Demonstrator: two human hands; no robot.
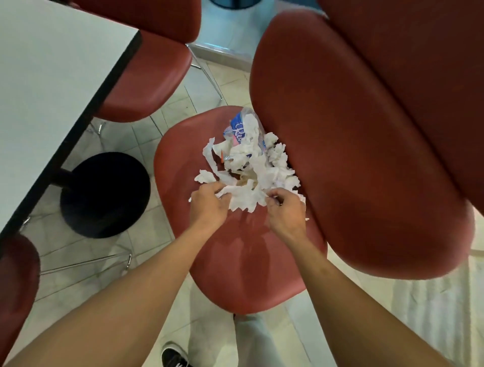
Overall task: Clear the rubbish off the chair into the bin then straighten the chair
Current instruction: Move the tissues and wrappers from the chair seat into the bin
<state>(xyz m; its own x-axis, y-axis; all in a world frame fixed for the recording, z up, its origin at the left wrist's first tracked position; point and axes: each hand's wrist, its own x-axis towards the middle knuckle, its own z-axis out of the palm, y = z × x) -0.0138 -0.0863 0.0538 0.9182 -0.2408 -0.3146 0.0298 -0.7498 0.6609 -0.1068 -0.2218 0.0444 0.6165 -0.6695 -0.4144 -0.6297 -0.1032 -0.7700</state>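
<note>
A red chair seat (pixel 235 256) lies below me, its backrest (pixel 353 146) rising at the right. A heap of torn white tissue (pixel 259 167) lies on the seat against the backrest, with a clear plastic wrapper printed blue and pink (pixel 237 128) at its far end. My left hand (pixel 207 204) grips the near left edge of the tissue. My right hand (pixel 285 212) pinches the near right edge of the same heap. A blue bin (pixel 230 3) shows only as a sliver at the top edge.
A white table with a dark edge (pixel 52 78) fills the upper left, on a black round base (pixel 104 193). Another red chair (pixel 146 76) is tucked under it, and part of a third (pixel 15 283) sits at the lower left. The floor is pale tile (pixel 204 86).
</note>
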